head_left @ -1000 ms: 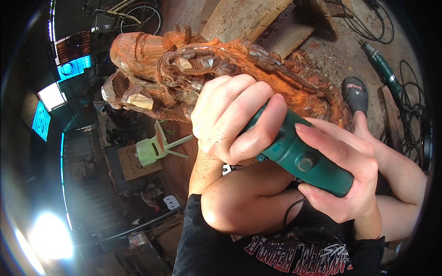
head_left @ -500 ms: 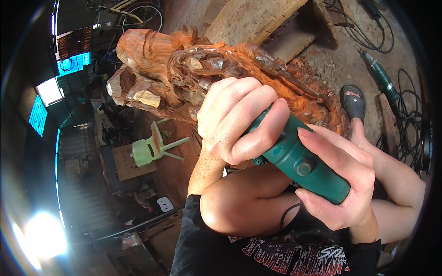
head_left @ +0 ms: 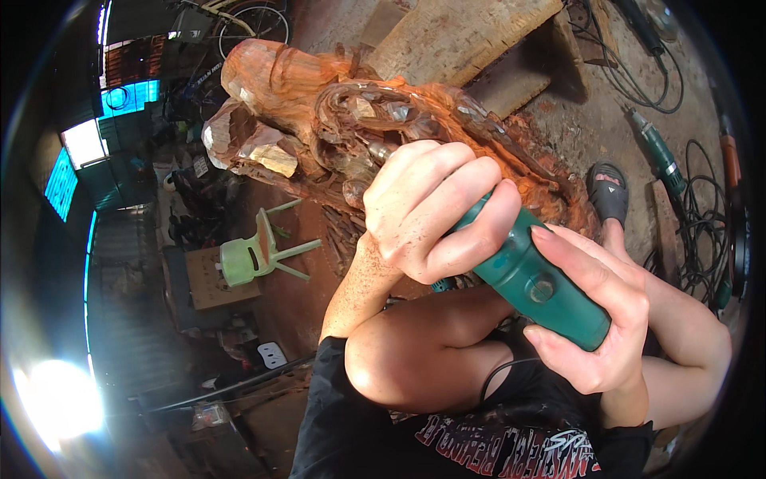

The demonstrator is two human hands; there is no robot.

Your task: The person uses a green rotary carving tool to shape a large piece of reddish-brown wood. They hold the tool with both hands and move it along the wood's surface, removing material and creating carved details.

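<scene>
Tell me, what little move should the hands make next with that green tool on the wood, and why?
Probably ease the green grinder a touch further along the carved groove. The left hand wraps its front end and the right hand grips its rear, so the tool looks steadied, and its tip is hidden behind the fingers against the reddish wood carving, which looks rough there.

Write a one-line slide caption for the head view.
Both hands, left hand forward and right hand behind, grip a green rotary tool against a reddish wood carving.

Green power tool (head_left: pixel 536 281) tip hidden behind left hand (head_left: pixel 435 209), carving (head_left: pixel 359 128) partly covered by the hands
</scene>
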